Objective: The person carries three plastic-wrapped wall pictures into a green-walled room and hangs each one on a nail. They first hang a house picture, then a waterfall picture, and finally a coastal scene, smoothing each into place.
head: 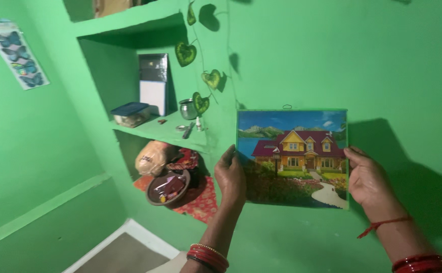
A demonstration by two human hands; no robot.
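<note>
A rectangular picture (292, 156) of a yellow house with a red roof, a garden and a lake is held flat against the green wall. Its small hanging loop sits at the top middle edge. My left hand (231, 179) grips the picture's left edge. My right hand (370, 182) grips its right edge. Both wrists wear red bangles, and a red thread circles the right wrist.
Green wall shelves (155, 129) at the left hold a lidded box (130, 114), a steel cup (187, 108) and small items. Below sit a bag (152, 157) and a round tray (168, 188) on red cloth. A leaf garland (195, 76) hangs nearby. A butterfly poster (16, 53) is far left.
</note>
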